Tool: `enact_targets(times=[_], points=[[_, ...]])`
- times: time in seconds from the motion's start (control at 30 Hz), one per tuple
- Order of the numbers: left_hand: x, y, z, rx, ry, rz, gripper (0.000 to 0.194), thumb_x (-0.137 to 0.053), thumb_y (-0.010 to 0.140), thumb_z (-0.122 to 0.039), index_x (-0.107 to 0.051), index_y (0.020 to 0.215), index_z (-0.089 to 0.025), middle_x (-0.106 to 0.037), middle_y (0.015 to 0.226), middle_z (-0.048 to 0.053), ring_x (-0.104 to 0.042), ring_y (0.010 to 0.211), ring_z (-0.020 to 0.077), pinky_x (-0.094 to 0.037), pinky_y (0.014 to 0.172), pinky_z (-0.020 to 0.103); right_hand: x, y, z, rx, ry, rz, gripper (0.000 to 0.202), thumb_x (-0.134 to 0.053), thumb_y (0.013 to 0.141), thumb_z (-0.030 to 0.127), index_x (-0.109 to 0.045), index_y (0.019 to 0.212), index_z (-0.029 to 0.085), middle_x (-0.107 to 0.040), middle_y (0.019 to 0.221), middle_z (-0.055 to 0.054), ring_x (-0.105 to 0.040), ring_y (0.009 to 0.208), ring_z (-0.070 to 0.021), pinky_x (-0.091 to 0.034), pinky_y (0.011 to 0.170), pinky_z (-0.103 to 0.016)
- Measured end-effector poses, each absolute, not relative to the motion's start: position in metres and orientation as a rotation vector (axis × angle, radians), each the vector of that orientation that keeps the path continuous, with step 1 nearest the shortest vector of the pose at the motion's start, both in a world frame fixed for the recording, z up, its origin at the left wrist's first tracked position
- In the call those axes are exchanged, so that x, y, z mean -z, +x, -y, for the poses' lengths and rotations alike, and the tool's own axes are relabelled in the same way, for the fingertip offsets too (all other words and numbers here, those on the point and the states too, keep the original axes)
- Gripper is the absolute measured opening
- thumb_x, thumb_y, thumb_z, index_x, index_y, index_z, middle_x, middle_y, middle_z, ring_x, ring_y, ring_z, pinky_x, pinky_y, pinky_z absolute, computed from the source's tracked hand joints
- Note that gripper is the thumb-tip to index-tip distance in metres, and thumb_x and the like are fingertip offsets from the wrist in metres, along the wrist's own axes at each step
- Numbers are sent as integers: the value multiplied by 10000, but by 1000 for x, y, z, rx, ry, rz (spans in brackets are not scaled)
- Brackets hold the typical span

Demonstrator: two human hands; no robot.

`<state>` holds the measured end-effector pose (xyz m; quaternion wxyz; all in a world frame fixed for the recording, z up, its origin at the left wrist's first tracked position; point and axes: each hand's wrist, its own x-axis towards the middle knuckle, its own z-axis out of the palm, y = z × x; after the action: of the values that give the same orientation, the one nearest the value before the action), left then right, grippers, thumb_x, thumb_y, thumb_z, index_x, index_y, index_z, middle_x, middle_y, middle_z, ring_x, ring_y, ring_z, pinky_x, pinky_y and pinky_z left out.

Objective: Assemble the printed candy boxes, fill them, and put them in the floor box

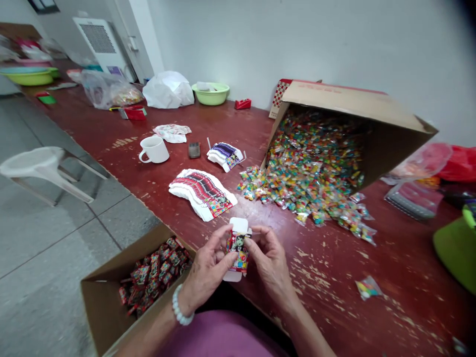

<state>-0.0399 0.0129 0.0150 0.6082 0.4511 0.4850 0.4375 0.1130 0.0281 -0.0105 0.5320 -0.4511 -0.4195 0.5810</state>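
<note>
Between both hands is a small printed candy box (238, 245), red with a cartoon figure, its white end flaps standing out at top and bottom. My left hand (211, 265), with a beaded bracelet on the wrist, grips its left side with thumb in front. My right hand (268, 254) pinches the right side near the top, thumb on the printed face. Just beyond lies a fanned stack of flat red-and-black boxes (201, 193). Small clear candy packets (308, 183) spill toward my hands from a large cardboard carton (334, 94) tipped on its side.
An open carton (91, 297) of filled little boxes (158, 267) stands below the table edge at left. On the red table (316, 277) are a white mug (154, 149), a purple box stack (225, 155), a loose packet (368, 287) and a green basin (211, 94). A white stool (35, 161) stands left.
</note>
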Motion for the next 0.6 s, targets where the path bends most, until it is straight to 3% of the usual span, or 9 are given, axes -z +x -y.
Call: enact_targets(times=[0.2,0.37,0.43,0.5,0.6], points=[[-14,-46,-18,-937,1006,-1043,305,-653,863,-330,-527,1112,-208,-616,796,-11,-584,701,132,-478,643,235,18,120,-29,-1555,-1049,967,226,-694,848,398,-653,927,190,-680,840,-21,-604,729,-155,-488,699,-284],[-17,-47,-21,-906,1052,-1008,185,-622,893,-338,-551,954,-179,-604,804,-10,-551,730,117,-448,673,228,16,128,-41,-1656,-1057,919,260,-817,720,379,-666,794,181,-671,725,4,-588,632,-134,-474,637,-266],[-16,-47,-21,-896,1081,-1007,188,-627,894,-344,-559,930,-173,-619,828,2,-561,763,125,-451,698,235,13,128,-44,-1652,-1030,898,355,-870,645,343,-679,907,201,-653,696,34,-584,614,-121,-466,620,-244],[-14,-47,-21,-922,1051,-1009,213,-655,878,-345,-545,967,-185,-634,829,0,-576,749,126,-458,687,237,11,128,-44,-1649,-1024,947,402,-870,648,334,-681,980,208,-663,714,32,-601,640,-126,-475,633,-243],[-12,-46,-18,-1020,897,-1003,406,-722,831,-330,-467,1135,-243,-619,756,-46,-589,674,113,-466,640,220,11,128,-41,-1588,-1071,1112,236,-797,751,369,-700,849,177,-705,795,-31,-626,710,-155,-498,663,-266]])
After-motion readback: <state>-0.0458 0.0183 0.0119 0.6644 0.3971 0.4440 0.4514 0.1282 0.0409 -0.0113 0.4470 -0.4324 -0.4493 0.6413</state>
